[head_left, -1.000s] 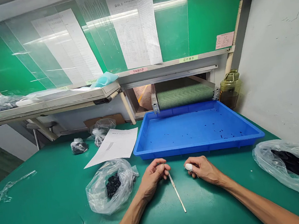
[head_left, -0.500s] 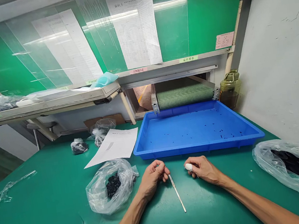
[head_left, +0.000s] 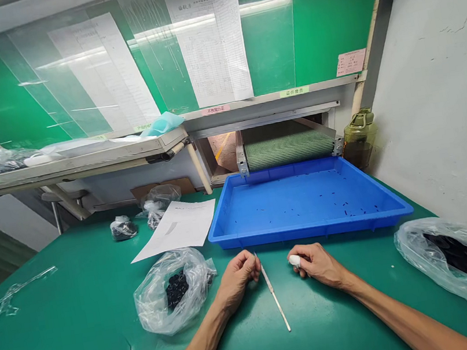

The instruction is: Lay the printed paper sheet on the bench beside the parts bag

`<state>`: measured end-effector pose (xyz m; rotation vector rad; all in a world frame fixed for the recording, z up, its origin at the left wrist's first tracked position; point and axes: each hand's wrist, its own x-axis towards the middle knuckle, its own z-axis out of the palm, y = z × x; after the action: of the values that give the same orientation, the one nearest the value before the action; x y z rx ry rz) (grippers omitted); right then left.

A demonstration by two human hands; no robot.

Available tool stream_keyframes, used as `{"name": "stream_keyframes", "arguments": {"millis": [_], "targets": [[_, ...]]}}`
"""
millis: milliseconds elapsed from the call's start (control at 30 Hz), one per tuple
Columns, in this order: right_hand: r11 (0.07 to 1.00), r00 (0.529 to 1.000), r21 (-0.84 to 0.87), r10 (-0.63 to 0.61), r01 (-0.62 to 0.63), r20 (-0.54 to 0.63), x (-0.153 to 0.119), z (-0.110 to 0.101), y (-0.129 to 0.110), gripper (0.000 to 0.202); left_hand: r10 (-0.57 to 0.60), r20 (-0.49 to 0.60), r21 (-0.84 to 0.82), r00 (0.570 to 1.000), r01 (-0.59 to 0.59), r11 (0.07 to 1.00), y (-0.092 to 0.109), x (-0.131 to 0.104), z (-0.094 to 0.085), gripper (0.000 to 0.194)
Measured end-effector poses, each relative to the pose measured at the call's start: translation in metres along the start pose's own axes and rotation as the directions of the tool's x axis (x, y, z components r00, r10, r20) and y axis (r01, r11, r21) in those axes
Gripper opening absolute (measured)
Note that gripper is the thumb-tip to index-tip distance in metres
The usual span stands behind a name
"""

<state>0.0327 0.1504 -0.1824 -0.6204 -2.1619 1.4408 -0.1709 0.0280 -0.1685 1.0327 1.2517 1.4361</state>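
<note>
the person's left hand (head_left: 237,276) lay on the green table (head_left: 81,303) with its fingers curled in loosely, and the fingertips were touching the upper end of a thin metal tool (head_left: 273,295). whether the hand really pinched the tool or only rested against it could not be told. the tool lay flat on the table between the two hands, its long thin body pointing down toward the person and a little to the right. the right hand (head_left: 315,265) rested on the table just beside it, also half closed, with a white cover on one fingertip (head_left: 294,260); it held nothing that could be seen, and it did not touch the tool. right behind both hands stood a blue tray (head_left: 225,237), shallow, with small dark bits spread over its bottom. to the left of the left hand was a clear plastic bag (head_left: 175,295) with small black parts inside, near the wrist but apart from it. another plastic bag (head_left: 462,266) with dark parts lay far to the right, by the white wall. a sheet of paper (head_left: 180,227) lay on the table left of the tray, and two smaller bags (head_left: 124,227) sat behind it. a green conveyor belt (head_left: 289,149) ended just above the far edge of the tray.
</note>
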Motion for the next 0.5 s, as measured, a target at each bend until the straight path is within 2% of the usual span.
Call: {"name": "stream_keyframes", "arguments": {"millis": [333, 500], "targets": [[1.0, 1.0, 0.001, 0.0, 0.0, -0.006, 0.0015, 0.0002, -0.0003, 0.019, 0.052, 0.033, 0.06, 0.998, -0.054, 0.997, -0.0013, -0.0004, -0.001, 0.038], [1.0, 1.0, 0.0, -0.007, 0.007, -0.005, 0.0014, 0.0, 0.0018, 0.019, 0.01, 0.001, 0.033, 1.0, -0.01, 0.999, -0.0045, 0.0012, -0.0031, 0.044]]}}
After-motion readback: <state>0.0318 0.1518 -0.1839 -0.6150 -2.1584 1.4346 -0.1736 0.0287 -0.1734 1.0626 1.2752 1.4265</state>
